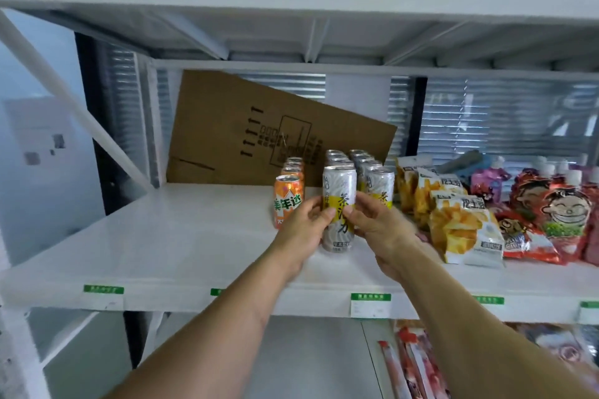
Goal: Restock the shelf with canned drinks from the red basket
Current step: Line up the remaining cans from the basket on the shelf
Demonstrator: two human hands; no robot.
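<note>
I have both hands on the front white-and-yellow tea can [338, 207]: left hand [303, 223] wraps it from nine o'clock, right hand [372, 220] pinches it from three. It stands upright on the white shelf [194, 236], heading its row, with orange soda cans [288, 201] at its ten o'clock and snack bags [460, 223] at three. I judge it rigid, smooth, weighty if full; mid-body is the safest hold. The red basket is out of view.

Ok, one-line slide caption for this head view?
Both hands set a white-and-yellow can upright on the shelf beside orange cans.
</note>
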